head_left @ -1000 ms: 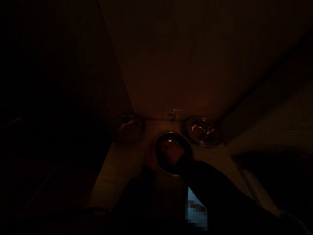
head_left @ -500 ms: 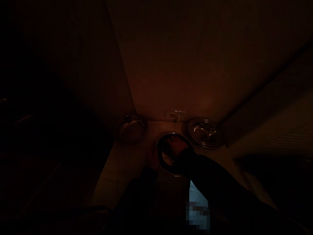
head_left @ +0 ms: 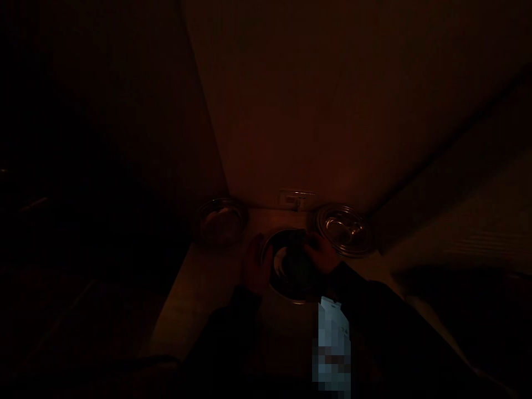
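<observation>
In very dim light a round metal bowl stands on a light wooden table. My left hand grips its left rim, the thumb over the edge and the fingers outside. At the right rim, my right hand is closed on a dark, greenish, cloth-like piece that hangs into the bowl; its kind is hard to make out. A pale patch shows on the bowl's inside, left of the dark piece.
A metal dish sits at the table's back left corner. Stacked metal plates or bowls stand at the back right. Behind is a wall with a socket plate. A lit, partly blurred screen shows below my right forearm.
My right hand has moved from inside the bowl to its right rim, where the dark piece now shows. My left thumb shows more plainly over the left rim.
</observation>
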Demonstrator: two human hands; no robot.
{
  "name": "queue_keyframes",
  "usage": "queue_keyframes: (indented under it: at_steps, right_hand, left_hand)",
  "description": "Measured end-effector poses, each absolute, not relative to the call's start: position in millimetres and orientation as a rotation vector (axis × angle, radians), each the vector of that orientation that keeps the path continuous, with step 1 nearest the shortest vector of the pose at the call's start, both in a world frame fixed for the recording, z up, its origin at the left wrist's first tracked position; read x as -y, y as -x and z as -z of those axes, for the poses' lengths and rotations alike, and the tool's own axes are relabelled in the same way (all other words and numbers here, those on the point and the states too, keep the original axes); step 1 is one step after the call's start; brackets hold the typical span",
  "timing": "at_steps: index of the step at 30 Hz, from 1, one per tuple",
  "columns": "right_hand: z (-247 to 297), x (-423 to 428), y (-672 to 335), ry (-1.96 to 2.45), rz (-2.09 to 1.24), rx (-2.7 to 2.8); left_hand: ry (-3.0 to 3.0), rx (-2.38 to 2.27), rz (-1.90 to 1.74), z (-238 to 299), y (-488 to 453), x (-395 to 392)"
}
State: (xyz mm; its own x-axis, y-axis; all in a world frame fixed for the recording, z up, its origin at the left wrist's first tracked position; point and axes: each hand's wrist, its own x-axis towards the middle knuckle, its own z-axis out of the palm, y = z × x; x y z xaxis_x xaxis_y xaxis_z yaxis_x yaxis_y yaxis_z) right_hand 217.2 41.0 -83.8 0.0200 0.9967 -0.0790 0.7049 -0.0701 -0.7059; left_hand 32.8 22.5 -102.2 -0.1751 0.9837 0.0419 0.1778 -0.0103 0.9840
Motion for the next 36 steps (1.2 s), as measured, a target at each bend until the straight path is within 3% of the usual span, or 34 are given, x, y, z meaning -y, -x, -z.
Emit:
queue_keyframes:
  at_steps: [4, 13, 18, 24, 28, 32, 36]
  right_hand:
    - [83, -33, -212, 1.752, -0.848, 1.572]
    - [65, -15, -219, 1.516, -0.886, 1.477]
    - [62, -17, -224, 1.504, -1.148, 1.504]
    - [61, -18, -232, 1.519, -1.008, 1.176]
    - [62, -9, -221, 1.396, -1.131, 1.064]
    - [66, -1, -213, 1.240, -1.317, 1.102]
    - [67, -1, -218, 1.265, -1.202, 1.333]
  left_hand:
    - [-1.401, -1.173, -1.066, 83, -43, -12]
    - [-1.195, -1.298, -0.933, 60, -44, -17]
    - [-1.208, -1.268, -0.963, 64, -45, -18]
    - [-1.219, -1.500, -1.061, 67, -38, -12]
    - [-1.243, -1.372, -0.977, 61, -47, -5]
    - [-1.128, -1.215, -0.938, 57, -55, -7]
    - [-1.029, -1.210, -1.020, 58, -54, -12]
